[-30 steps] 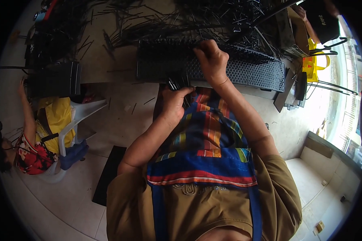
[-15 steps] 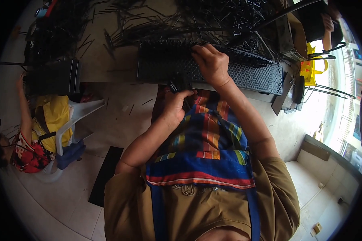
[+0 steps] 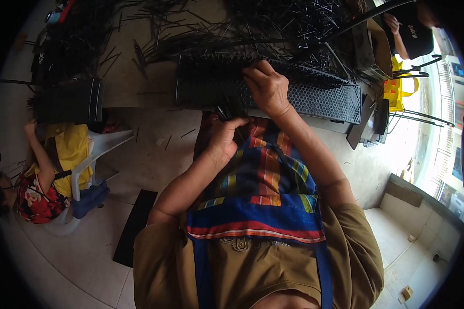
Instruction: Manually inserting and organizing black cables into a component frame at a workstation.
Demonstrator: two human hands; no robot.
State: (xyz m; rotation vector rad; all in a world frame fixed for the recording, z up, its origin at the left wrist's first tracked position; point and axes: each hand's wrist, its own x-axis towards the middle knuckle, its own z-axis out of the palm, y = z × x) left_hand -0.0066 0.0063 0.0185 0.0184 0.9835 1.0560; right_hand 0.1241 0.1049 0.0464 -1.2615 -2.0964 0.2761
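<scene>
A grey tray (image 3: 322, 101) with a honeycomb of holes lies across the table edge before me. Rows of dark thin pieces (image 3: 211, 63) stand upright in its far and left parts. My left hand (image 3: 225, 138) is closed around a bundle of thin black sticks (image 3: 230, 109) at the tray's near edge. Over the middle of the tray, my right hand (image 3: 269, 90) is bent down with its fingers pinched together. Its fingertips are at the dark rows, and whatever they hold is too small and dark to make out.
Loose black sticks (image 3: 196, 44) are heaped across the table beyond the tray. At the left, a person in a floral top (image 3: 38, 201) sits on a white plastic chair (image 3: 105, 149) by another dark tray (image 3: 69, 100). A cardboard box (image 3: 379, 49) and a yellow bag (image 3: 401, 90) are at the right.
My right hand has shifted slightly left and nearer to me over the tray. The left person's arm has drawn back, and the hand of a person at upper right has moved left.
</scene>
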